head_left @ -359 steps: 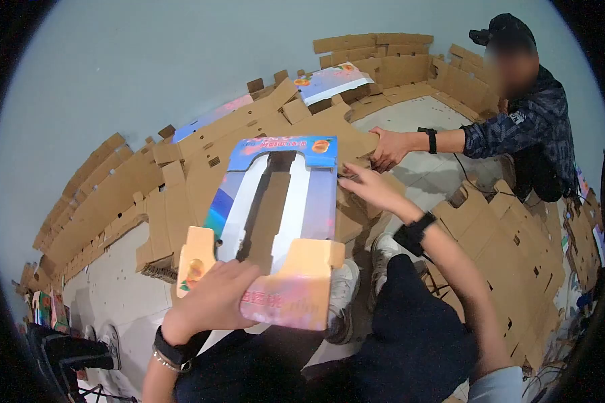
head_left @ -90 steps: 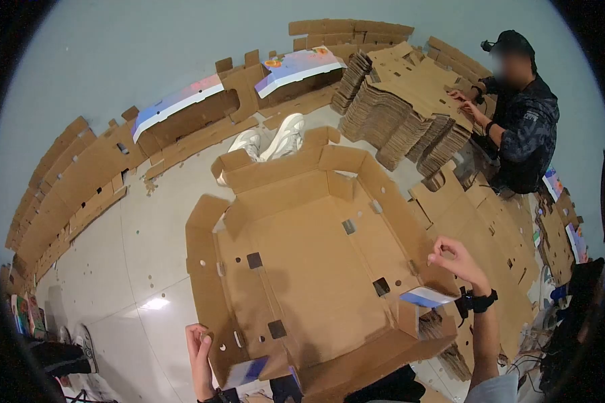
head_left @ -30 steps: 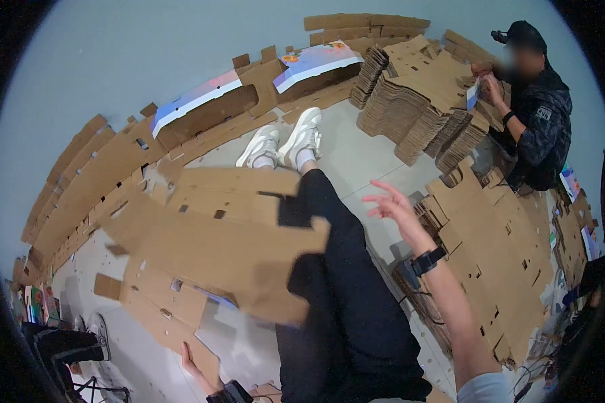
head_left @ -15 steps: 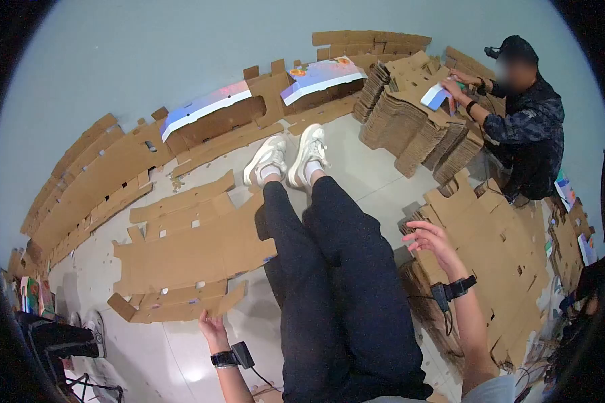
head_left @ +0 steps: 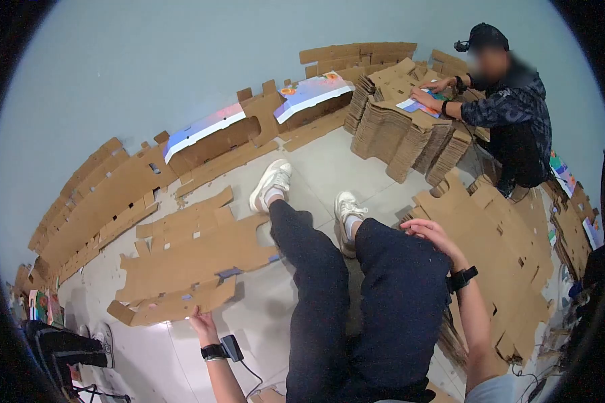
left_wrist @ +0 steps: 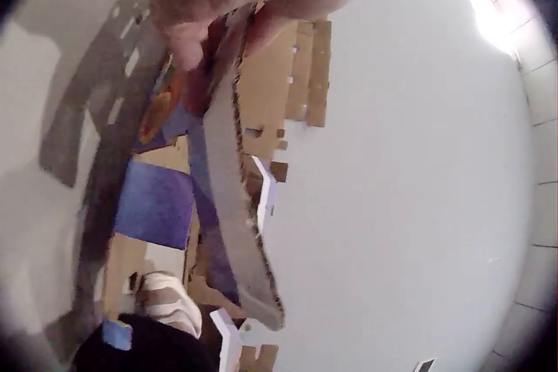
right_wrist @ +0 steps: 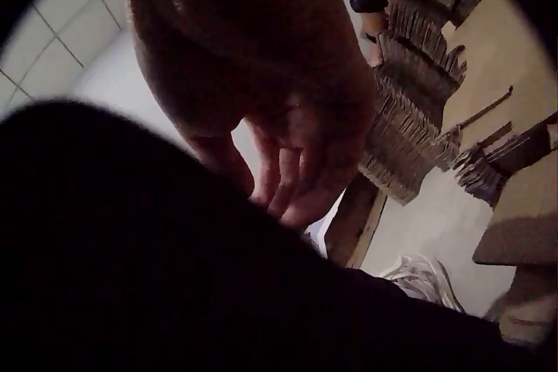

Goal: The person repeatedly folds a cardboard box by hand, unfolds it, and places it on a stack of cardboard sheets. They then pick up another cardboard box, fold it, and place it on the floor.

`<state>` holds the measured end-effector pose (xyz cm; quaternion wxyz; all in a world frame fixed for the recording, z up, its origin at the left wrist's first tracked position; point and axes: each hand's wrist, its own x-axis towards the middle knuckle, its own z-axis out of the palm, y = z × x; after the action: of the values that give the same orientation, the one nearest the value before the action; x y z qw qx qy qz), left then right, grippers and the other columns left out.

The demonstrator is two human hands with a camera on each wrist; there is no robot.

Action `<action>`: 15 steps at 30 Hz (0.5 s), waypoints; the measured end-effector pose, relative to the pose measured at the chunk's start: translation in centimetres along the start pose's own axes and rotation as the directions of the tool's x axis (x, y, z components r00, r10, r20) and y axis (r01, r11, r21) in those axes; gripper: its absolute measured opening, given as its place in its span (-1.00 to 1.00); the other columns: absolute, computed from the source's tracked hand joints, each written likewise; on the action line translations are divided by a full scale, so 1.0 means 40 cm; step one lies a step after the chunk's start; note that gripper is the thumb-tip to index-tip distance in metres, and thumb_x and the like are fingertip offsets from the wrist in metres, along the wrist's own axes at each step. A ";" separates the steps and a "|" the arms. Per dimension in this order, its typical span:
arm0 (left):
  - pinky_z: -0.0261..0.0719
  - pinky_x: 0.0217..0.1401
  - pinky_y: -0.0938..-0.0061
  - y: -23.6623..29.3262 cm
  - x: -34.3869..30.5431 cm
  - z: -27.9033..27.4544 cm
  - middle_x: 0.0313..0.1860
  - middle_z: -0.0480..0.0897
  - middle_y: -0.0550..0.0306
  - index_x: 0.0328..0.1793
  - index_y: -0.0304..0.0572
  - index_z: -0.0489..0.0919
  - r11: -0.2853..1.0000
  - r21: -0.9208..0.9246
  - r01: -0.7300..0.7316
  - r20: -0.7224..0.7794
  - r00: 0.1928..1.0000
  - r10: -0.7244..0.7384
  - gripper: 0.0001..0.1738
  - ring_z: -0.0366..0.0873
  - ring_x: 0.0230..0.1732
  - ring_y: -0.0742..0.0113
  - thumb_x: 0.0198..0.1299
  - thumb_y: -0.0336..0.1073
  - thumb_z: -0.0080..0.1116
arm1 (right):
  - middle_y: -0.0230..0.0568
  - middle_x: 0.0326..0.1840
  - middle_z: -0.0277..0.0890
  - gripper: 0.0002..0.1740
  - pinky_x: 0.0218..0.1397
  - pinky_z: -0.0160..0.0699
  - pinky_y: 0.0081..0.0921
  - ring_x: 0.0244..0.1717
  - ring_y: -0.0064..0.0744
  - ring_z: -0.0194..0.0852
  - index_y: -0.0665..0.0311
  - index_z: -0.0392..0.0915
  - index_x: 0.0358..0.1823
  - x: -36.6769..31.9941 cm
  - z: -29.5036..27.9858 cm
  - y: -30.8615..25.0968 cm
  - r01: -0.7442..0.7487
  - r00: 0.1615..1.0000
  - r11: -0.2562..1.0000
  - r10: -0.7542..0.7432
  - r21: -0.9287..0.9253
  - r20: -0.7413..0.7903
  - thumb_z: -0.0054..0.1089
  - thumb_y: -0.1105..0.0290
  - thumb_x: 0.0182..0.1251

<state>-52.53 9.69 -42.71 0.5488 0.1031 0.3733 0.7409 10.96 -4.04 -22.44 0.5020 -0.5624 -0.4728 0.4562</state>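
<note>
An unfolded cardboard box blank, plain brown side up, lies over the floor left of my legs. My left hand pinches its near flap; in the left wrist view the flap's cut edge runs between thumb and fingers, and a blue-purple printed panel shows beyond. My right hand is at my right knee, its fingers loosely bent and holding nothing. In the right wrist view my dark trouser leg hides part of the right hand's fingers.
Flat cardboard blanks are piled to my right. Farther off, a person crouches by a tall cardboard stack with hands on a printed piece. Cardboard sheets line the wall. Another person's legs show at lower left.
The formed tray-like box from earlier is gone from my lap. The blank swung left and down to the floor, left hand still gripping its flap. My right foot drew back, and my right hand came to the knee.
</note>
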 end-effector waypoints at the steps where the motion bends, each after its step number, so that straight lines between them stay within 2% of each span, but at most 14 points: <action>1: 0.56 0.23 0.17 0.026 0.046 -0.005 0.23 0.51 -0.08 0.32 -0.24 0.35 1.000 0.016 0.000 0.010 1.000 0.000 -0.55 0.51 0.22 0.06 0.30 -0.39 -0.06 | -0.36 -0.15 0.61 -0.61 -0.03 0.48 -0.64 -0.17 -0.60 0.56 0.25 0.55 0.11 0.012 -0.002 -0.009 -0.046 0.998 0.999 0.045 0.019 0.039 0.03 0.15 0.46; 3: 0.57 0.23 0.19 0.055 0.067 0.014 0.22 0.52 -0.09 0.32 -0.24 0.35 1.000 0.028 -0.006 0.014 1.000 0.005 -0.55 0.51 0.22 0.05 0.29 -0.39 -0.04 | -0.33 -0.14 0.62 -0.61 -0.03 0.48 -0.64 -0.16 -0.58 0.57 0.25 0.54 0.11 0.048 0.007 -0.043 -0.068 0.995 0.997 0.066 0.026 0.070 0.03 0.14 0.46; 5: 0.61 0.13 0.21 0.137 -0.004 0.130 0.12 0.57 -0.07 0.34 -0.29 0.33 0.990 0.102 -0.097 0.104 0.991 0.087 -0.50 0.61 0.05 0.08 0.26 -0.38 0.03 | -0.31 -0.13 0.62 -0.61 -0.04 0.49 -0.63 -0.15 -0.57 0.58 0.25 0.53 0.11 0.097 0.032 -0.081 -0.096 0.990 0.995 0.092 0.034 0.107 0.03 0.13 0.46; 6: 0.61 0.13 0.21 0.173 -0.025 0.140 0.12 0.57 -0.07 0.34 -0.29 0.33 0.989 0.110 -0.097 0.094 0.992 0.087 -0.50 0.61 0.05 0.08 0.26 -0.38 0.03 | -0.29 -0.12 0.62 -0.61 -0.06 0.50 -0.64 -0.16 -0.56 0.59 0.24 0.54 0.11 0.118 0.052 -0.094 -0.065 0.993 0.998 0.063 0.020 0.100 0.02 0.14 0.46; 8: 0.55 0.20 0.32 0.231 -0.045 0.140 0.21 0.52 -0.07 0.35 -0.31 0.36 0.919 0.333 -0.212 0.222 0.965 0.142 -0.50 0.55 0.15 0.10 0.27 -0.41 0.00 | -0.28 -0.12 0.63 -0.62 -0.09 0.50 -0.64 -0.18 -0.55 0.59 0.24 0.54 0.11 0.160 0.094 -0.097 -0.047 0.994 0.999 0.045 0.017 0.096 0.02 0.14 0.45; 9: 0.53 0.19 0.35 0.251 -0.032 0.113 0.22 0.52 -0.06 0.40 -0.33 0.33 0.882 0.386 -0.269 0.269 0.948 0.172 -0.45 0.56 0.13 0.15 0.28 -0.39 0.03 | -0.29 -0.11 0.63 -0.62 -0.10 0.50 -0.65 -0.18 -0.56 0.59 0.23 0.54 0.11 0.185 0.112 -0.096 -0.033 0.991 0.999 0.030 0.023 0.128 0.03 0.14 0.45; 10: 0.53 0.19 0.35 0.274 -0.025 0.112 0.22 0.52 -0.06 0.40 -0.33 0.33 0.880 0.392 -0.269 0.268 0.948 0.171 -0.45 0.56 0.13 0.15 0.28 -0.39 0.03 | -0.29 -0.11 0.63 -0.62 -0.10 0.49 -0.65 -0.19 -0.56 0.59 0.23 0.54 0.11 0.206 0.131 -0.097 -0.018 0.987 0.999 0.013 0.029 0.159 0.03 0.15 0.44; 12: 0.51 0.20 0.36 0.321 -0.019 0.118 0.22 0.53 -0.07 0.42 -0.34 0.31 0.781 0.511 -0.359 0.249 0.931 0.265 -0.43 0.54 0.15 0.18 0.28 -0.37 0.06 | -0.30 -0.12 0.62 -0.64 -0.11 0.49 -0.65 -0.19 -0.56 0.59 0.23 0.54 0.11 0.228 0.158 -0.097 -0.028 0.985 1.000 0.027 0.003 0.172 0.02 0.19 0.45; 14: 0.52 0.18 0.39 0.372 0.018 0.097 0.19 0.56 -0.08 0.41 -0.36 0.33 0.798 0.480 -0.366 0.285 0.925 0.253 -0.44 0.55 0.14 0.22 0.29 -0.36 0.07 | -0.31 -0.12 0.62 -0.66 -0.09 0.49 -0.66 -0.20 -0.57 0.58 0.25 0.54 0.11 0.245 0.169 -0.071 -0.030 0.947 0.998 0.047 -0.056 0.319 0.00 0.24 0.46; 15: 0.56 0.09 0.40 0.400 0.050 0.069 0.12 0.58 -0.03 0.36 -0.34 0.36 0.794 0.472 -0.382 0.291 0.918 0.269 -0.48 0.59 0.05 0.23 0.29 -0.31 0.06 | -0.29 -0.11 0.62 -0.67 -0.05 0.48 -0.65 -0.19 -0.58 0.56 0.28 0.53 0.11 0.247 0.167 -0.063 -0.006 0.927 0.997 0.035 -0.077 0.373 -0.02 0.27 0.48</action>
<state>-63.53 10.79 -30.64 0.3998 0.3876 0.4758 0.6808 5.51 6.75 -20.84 0.3767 -0.4885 -0.5706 0.5421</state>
